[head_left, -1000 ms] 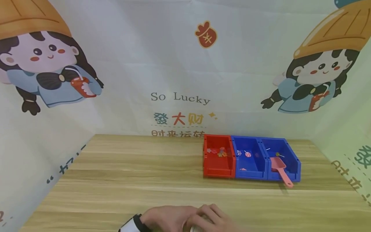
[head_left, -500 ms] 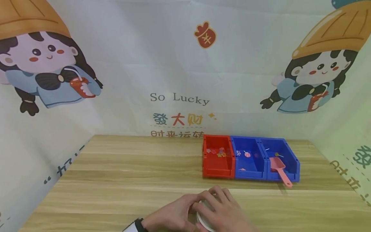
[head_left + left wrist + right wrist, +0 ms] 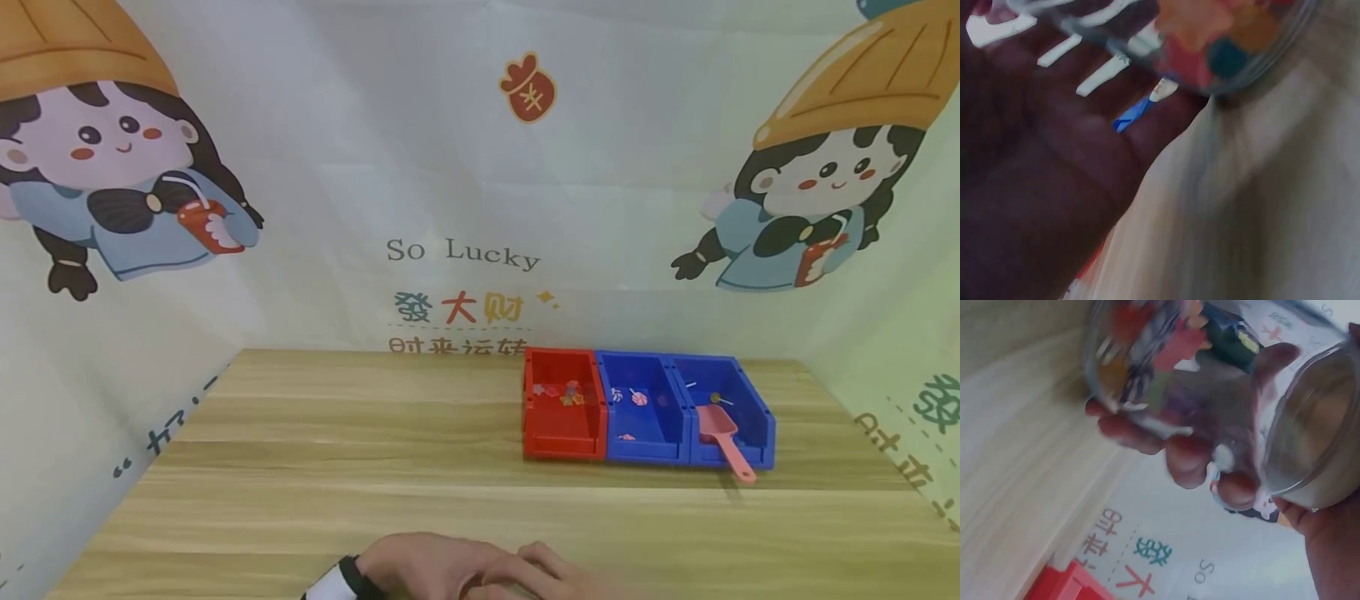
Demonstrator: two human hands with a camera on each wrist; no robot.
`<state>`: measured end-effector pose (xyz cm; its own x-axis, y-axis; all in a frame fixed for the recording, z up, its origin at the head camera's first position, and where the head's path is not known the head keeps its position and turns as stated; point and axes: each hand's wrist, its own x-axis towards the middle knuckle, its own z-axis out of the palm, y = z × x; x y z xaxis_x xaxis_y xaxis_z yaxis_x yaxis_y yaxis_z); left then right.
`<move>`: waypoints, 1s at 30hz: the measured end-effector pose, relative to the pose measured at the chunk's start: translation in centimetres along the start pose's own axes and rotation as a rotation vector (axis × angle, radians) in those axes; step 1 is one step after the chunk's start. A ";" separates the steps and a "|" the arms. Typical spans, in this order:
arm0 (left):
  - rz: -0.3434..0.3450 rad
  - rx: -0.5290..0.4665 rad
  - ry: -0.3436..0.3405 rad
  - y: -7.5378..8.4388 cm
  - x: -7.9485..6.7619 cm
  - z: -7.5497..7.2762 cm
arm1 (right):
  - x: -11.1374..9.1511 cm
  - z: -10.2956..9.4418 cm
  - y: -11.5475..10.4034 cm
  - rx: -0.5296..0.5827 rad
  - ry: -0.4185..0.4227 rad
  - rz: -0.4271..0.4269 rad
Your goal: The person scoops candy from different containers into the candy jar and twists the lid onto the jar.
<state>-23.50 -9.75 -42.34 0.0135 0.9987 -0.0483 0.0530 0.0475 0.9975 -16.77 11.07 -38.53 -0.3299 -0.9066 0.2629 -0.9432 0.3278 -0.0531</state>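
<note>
Low in the head view, my left hand [image 3: 427,562] and my right hand [image 3: 551,575] are close together and hide most of what is between them. The wrist views show a clear round jar [image 3: 1222,394] with colourful candies [image 3: 1197,31] inside. Around the jar's side, the left hand's fingers [image 3: 1188,459] are curled, the jar lying tilted in the right wrist view. My right hand grips the jar's pale round lid [image 3: 1332,487] at its end. Much of the left palm [image 3: 1054,156] is in dark shade, and the right fingertips are partly out of sight.
Ahead to the right on the wooden table [image 3: 337,433] stand a red bin [image 3: 566,437] with small star-like pieces, a blue bin [image 3: 648,450] with lollipops and another blue bin [image 3: 757,417]. A pink scoop [image 3: 727,437] leans over the last one's front. A printed cloth [image 3: 337,167] hangs behind.
Both hands rose a little and moved forward half a second ago, showing a white round edge under the right hand. Now they are lower and nearer the body. Bins and scoop have stayed put.
</note>
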 end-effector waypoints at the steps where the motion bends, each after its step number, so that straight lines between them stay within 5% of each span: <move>1: 0.026 0.015 -0.029 0.0 0.2 0.0 | 0.0 0.2 -0.2 0.026 0.024 0.002; 5: 0.066 0.053 -0.035 0.0 0.4 0.1 | 0.0 0.8 -0.3 0.059 0.094 0.013; 8: 0.052 0.110 0.057 0.0 0.2 0.1 | 0.2 0.9 -0.3 -0.002 0.127 0.048; 12: -0.005 0.179 0.185 0.1 0.1 0.0 | 0.1 0.6 0.2 0.135 0.136 0.153; 19: -0.020 0.102 0.304 0.1 1.3 0.4 | -0.5 -0.6 1.7 -0.077 0.131 -0.011; 25: 0.037 0.014 0.392 0.0 1.9 0.9 | -0.7 -0.9 2.0 -0.032 0.152 0.028; 30: 0.038 0.095 0.514 0.0 2.2 1.0 | -0.5 -0.8 2.8 -0.024 0.249 0.005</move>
<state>-22.44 -7.61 -42.45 -0.4729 0.8800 0.0435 0.1531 0.0335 0.9876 -19.25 12.64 -38.05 -0.3122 -0.8124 0.4925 -0.9395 0.3410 -0.0331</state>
